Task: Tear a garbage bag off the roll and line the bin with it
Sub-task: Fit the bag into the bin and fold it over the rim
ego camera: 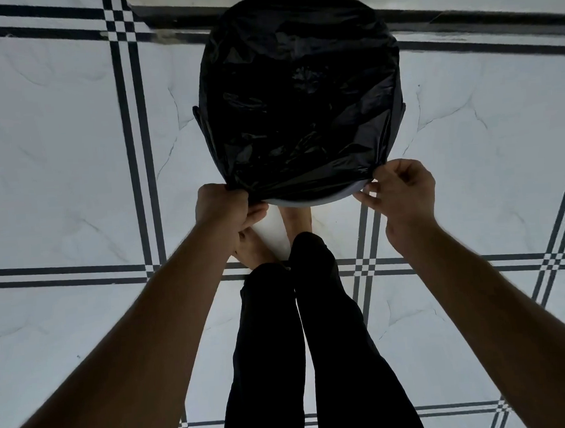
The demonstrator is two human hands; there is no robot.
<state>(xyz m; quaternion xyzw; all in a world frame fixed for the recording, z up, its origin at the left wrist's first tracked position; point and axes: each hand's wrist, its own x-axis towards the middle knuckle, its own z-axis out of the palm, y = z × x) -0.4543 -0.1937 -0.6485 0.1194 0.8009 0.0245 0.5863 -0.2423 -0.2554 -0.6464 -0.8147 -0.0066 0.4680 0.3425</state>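
A black garbage bag (299,95) is spread over the round mouth of a bin standing on the floor in front of me, hanging down inside it. A sliver of the grey bin rim (320,200) shows bare at the near edge. My left hand (227,207) grips the bag's edge at the near left of the rim. At the near right my right hand (403,192) pinches the bag's edge. The plastic is stretched taut between the two hands. No roll is in view.
White marble-look floor tiles (69,145) with dark double stripes lie all around the bin. A dark wall base (461,17) runs behind it. My legs in black trousers (317,345) and bare feet stand right below the bin.
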